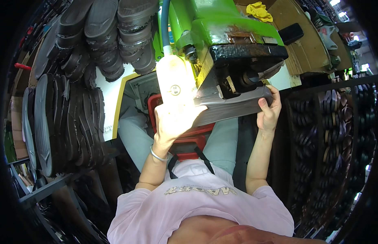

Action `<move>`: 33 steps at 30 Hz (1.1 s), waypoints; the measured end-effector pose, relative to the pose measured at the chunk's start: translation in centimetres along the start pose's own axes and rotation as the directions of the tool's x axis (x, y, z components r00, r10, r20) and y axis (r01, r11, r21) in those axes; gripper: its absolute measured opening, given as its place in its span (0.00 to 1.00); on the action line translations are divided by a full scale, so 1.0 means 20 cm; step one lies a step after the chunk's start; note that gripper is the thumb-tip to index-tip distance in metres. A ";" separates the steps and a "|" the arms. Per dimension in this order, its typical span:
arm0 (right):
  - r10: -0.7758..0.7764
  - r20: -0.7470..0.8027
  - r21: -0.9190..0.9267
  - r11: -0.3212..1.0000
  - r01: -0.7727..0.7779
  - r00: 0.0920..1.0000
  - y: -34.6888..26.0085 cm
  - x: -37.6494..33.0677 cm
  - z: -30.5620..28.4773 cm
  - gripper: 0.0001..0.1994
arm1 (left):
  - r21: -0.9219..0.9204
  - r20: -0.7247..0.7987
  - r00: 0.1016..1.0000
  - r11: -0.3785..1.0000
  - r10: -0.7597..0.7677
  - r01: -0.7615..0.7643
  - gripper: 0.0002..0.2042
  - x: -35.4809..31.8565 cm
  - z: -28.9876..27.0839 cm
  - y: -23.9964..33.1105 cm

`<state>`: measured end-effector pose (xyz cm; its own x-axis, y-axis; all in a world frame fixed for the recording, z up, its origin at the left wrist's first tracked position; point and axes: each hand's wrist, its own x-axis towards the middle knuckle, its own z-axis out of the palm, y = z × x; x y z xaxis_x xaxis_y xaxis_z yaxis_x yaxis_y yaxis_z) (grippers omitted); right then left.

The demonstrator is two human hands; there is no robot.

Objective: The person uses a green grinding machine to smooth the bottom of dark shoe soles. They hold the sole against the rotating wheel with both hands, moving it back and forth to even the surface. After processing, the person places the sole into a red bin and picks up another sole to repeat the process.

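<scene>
A green machine [221, 18] stands before a seated person, its dark head directly above one grey shoe sole [229, 112]. Work on that sole appears under way, judging by its place at the machine. To the left, ragged-edged soles [101, 24] look still to be worked; whether any are finished, I cannot tell.

Counted from largest down: one machine; three ragged stacks and one row of soles on edge [71, 126], too overlapped to count singly; one sole in hand; one glaring lamp [175, 75]; two hands; one crumpled yellow cloth [259, 11]. The right hand [269, 107] grasps the sole's right end. The left hand [174, 120] is at its left end, fingers washed out by glare, so their grip cannot be told.
</scene>
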<state>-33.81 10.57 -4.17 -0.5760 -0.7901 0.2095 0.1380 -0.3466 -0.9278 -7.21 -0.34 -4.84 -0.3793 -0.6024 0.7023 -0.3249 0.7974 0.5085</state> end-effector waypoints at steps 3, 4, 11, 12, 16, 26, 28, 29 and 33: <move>0.005 0.003 -0.005 1.000 -0.005 1.000 0.00 -0.01 0.03 0.25 | -0.078 0.031 0.994 0.991 -0.104 0.106 0.16 -0.01 -0.02 0.02; 0.011 0.008 0.001 1.000 -0.011 1.000 0.00 -0.01 0.05 0.25 | -0.091 0.034 0.993 0.989 -0.112 0.114 0.16 -0.02 -0.03 0.01; 0.057 0.049 0.035 0.998 -0.059 0.997 0.02 -0.01 0.16 0.24 | -0.134 0.074 0.949 0.940 -0.307 0.314 0.16 -0.08 -0.12 -0.04; 0.051 0.063 0.021 0.998 -0.053 0.997 0.04 -0.02 0.17 0.24 | -0.121 0.087 0.950 0.944 -0.298 0.307 0.16 -0.09 -0.13 -0.04; 0.023 0.098 0.016 1.000 -0.024 0.995 0.06 -0.03 0.18 0.24 | -0.170 0.120 0.951 0.938 -0.285 0.302 0.17 -0.05 -0.14 0.02; 0.040 0.042 0.053 0.998 -0.043 0.998 0.00 0.03 0.12 0.23 | -0.051 -0.066 0.998 0.999 -0.006 0.003 0.16 0.07 -0.05 0.07; 0.063 0.040 0.072 0.995 -0.066 0.997 0.00 0.03 0.15 0.22 | -0.078 -0.083 0.996 0.997 -0.010 0.004 0.15 0.08 -0.06 0.06; 0.072 0.036 0.077 0.994 -0.075 0.997 0.01 0.03 0.18 0.22 | -0.076 -0.062 0.998 0.997 -0.015 0.010 0.14 0.07 -0.08 0.05; 0.090 0.073 0.088 0.991 -0.097 0.993 0.06 0.00 0.21 0.22 | -0.027 0.080 0.994 0.997 -0.068 0.070 0.18 0.01 -0.15 -0.03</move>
<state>-30.21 8.02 -3.96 -0.5013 -0.8528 0.1467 0.2636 -0.3120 -0.9128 -4.42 -0.83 -3.48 -0.4247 -0.6559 0.6241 -0.3274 0.7539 0.5696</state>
